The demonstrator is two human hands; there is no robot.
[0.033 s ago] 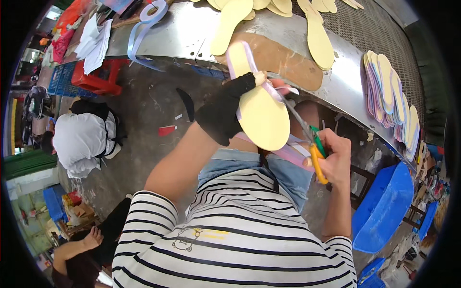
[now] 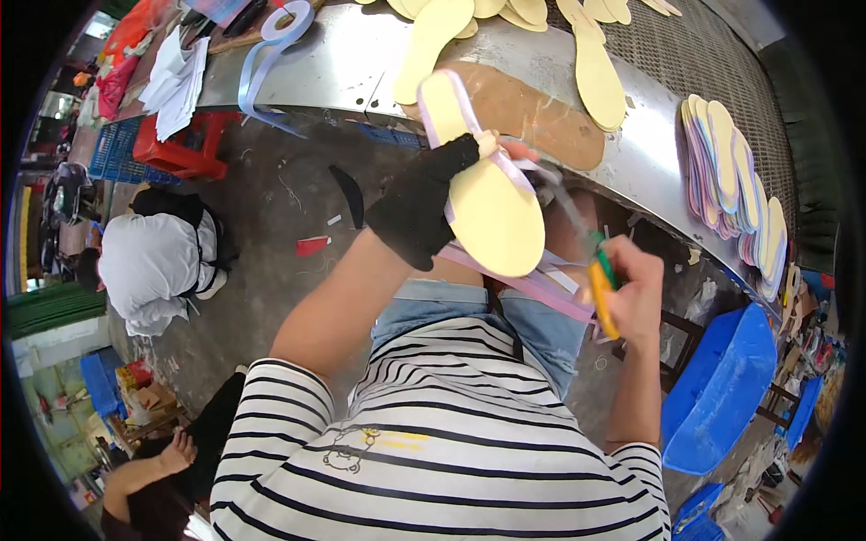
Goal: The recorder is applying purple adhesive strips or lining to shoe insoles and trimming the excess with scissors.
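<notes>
My left hand (image 2: 419,200), in a black fingerless glove, is closed on a pale yellow insole (image 2: 498,221) with a lilac-pink edging. The insole is tilted over my lap, its narrow end toward the table. Beside its right edge, my right hand (image 2: 639,284) grips a pair of scissors (image 2: 602,288) with orange and green handles. The blades are smeared by motion and point up toward the fingers of my left hand; whether they touch the edging I cannot tell. Across my lap lie lilac-pink strips (image 2: 555,293).
A metal table (image 2: 347,68) carries loose yellow insoles (image 2: 600,86), a brown sheet (image 2: 532,113) and a ribbon roll (image 2: 289,20). Edged insoles (image 2: 722,167) are stacked at right. A blue tub (image 2: 722,397), a red stool (image 2: 185,149) and a crouching person (image 2: 158,261) are nearby.
The scissors have turned slightly and blurred, with my right hand shifted a little to the right. The insole's narrow end has tipped slightly left and up.
</notes>
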